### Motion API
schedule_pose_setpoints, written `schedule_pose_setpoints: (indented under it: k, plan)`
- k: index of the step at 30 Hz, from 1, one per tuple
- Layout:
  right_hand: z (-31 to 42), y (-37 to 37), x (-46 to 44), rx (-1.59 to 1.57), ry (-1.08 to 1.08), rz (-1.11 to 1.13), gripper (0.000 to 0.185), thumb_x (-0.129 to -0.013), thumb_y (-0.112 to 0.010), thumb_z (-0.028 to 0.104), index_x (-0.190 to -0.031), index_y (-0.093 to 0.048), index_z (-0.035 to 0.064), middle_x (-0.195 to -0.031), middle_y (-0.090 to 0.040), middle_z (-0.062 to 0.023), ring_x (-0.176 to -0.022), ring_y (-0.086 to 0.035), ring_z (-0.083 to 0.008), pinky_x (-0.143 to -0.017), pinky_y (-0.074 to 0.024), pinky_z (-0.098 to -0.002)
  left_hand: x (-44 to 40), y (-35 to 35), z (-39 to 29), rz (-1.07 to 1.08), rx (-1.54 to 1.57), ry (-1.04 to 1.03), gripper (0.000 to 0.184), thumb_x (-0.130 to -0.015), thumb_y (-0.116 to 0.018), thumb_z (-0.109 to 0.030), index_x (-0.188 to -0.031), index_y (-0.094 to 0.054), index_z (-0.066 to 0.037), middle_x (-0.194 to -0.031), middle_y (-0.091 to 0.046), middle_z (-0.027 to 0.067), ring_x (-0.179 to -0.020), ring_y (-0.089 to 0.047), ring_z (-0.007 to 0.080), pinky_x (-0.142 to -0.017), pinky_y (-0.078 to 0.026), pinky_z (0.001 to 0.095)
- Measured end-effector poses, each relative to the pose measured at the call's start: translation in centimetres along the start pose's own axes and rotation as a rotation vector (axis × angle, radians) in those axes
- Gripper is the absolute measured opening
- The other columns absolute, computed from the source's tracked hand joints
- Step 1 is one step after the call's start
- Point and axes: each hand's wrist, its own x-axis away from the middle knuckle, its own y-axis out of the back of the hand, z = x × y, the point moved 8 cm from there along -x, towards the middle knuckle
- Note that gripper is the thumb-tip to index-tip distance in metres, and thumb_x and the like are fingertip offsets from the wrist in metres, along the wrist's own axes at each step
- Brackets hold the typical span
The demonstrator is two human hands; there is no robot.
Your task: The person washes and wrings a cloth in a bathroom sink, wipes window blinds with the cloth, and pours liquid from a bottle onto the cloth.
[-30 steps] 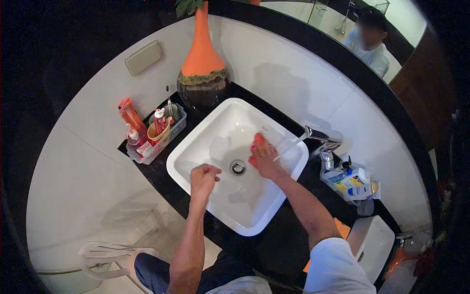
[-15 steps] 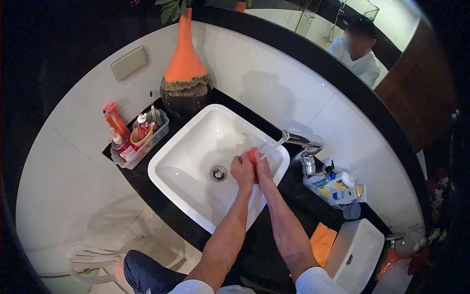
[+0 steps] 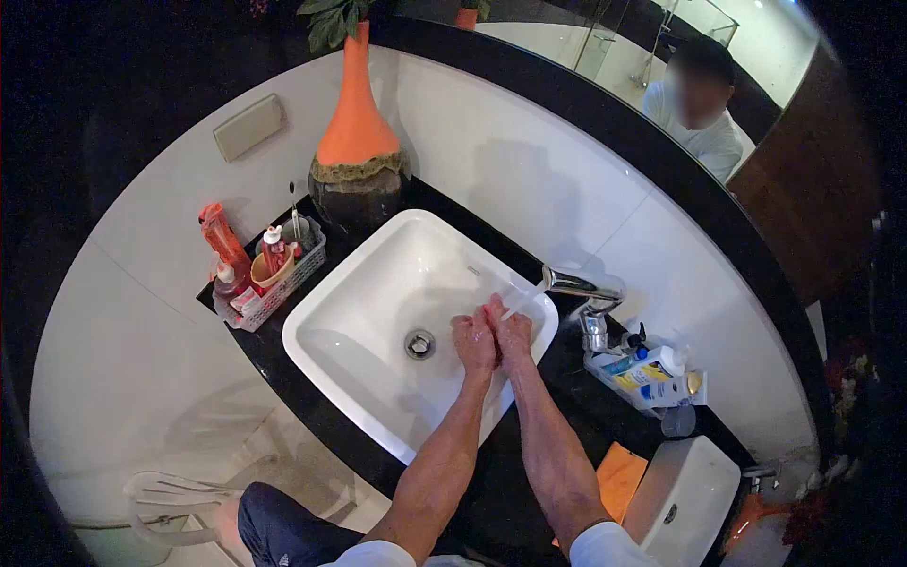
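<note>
Pressing left hand [image 3: 474,342] and right hand [image 3: 512,336] together under tap [image 3: 578,285], cannot tell if gripping anything; might splash water [image 3: 525,300] over right rim of sink [image 3: 550,321], being so near.

Pale chair [image 3: 179,486] beside white wall [image 3: 142,350]

I reach forward with both forearms bare, my left forearm [image 3: 442,458] slanting rightward and my right forearm [image 3: 557,454] leaning leftward. My left hand [image 3: 475,342] and right hand [image 3: 513,338] come together, both curled, though how firmly each one closes is hidden from me.
</note>
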Motion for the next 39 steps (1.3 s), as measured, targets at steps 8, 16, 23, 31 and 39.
schedule_pose_setpoints:
  k: [8,16,23,31,39]
  plan:
    - [0.9,-1.9,-0.2,-0.189,-0.013,0.119,0.026,-0.085,-0.068,0.023,-0.086,-0.067,-0.0037,-0.076,-0.065,-0.0108,-0.067,-0.061,-0.0199,-0.061,-0.0508,-0.0369,-0.5,0.5,-2.2,0.126,0.003,-0.008,0.063,-0.097,-0.03,-0.051,-0.092,-0.069,-0.001,-0.094,-0.065,0.0263,-0.092,-0.06,0.0451,-0.084,-0.044,0.0485]
    - [2.8,-2.2,0.4,0.379,0.105,0.182,0.026,-0.086,-0.067,0.02,-0.088,-0.068,-0.0053,-0.084,-0.068,-0.0137,-0.075,-0.065,-0.024,-0.066,-0.0546,-0.0358,-1.5,-0.5,0.0,0.168,-0.317,-0.14,0.06,-0.098,-0.029,-0.043,-0.086,-0.071,-0.002,-0.089,-0.066,0.027,-0.085,-0.062,0.0484,-0.081,-0.047,0.0524]
    - [-1.7,-3.7,-3.5,0.71,0.181,0.249,0.036,-0.088,-0.058,0.037,-0.092,-0.071,0.003,-0.09,-0.07,-0.0143,-0.083,-0.066,-0.0297,-0.075,-0.0525,-0.0355,-0.1,-0.6,-0.8,0.149,-0.504,-0.22,0.052,-0.097,-0.032,-0.037,-0.085,-0.068,-0.001,-0.081,-0.065,0.0267,-0.077,-0.064,0.045,-0.073,-0.05,0.0541]
    - [4.1,-2.4,2.4,0.02,0.172,0.128,0.03,-0.087,-0.057,0.033,-0.1,-0.071,0.0095,-0.095,-0.069,-0.0119,-0.093,-0.063,-0.0273,-0.088,-0.0473,-0.0433,0.0,-1.5,3.4,0.158,-0.607,-0.342,0.032,-0.095,-0.042,-0.029,-0.093,-0.062,-0.004,-0.082,-0.067,0.0183,-0.073,-0.064,0.0331,-0.066,-0.05,0.0487]
    - [6.1,-3.0,4.0,-0.413,-0.034,0.164,0.032,-0.087,-0.057,0.034,-0.102,-0.07,0.009,-0.095,-0.068,-0.0118,-0.093,-0.063,-0.0275,-0.086,-0.0479,-0.0433,1.6,0.8,-6.4,-0.02,-0.377,-0.311,0.04,-0.093,-0.045,-0.037,-0.11,-0.061,-0.004,-0.097,-0.065,0.0211,-0.087,-0.061,0.0389,-0.077,-0.049,0.0486]
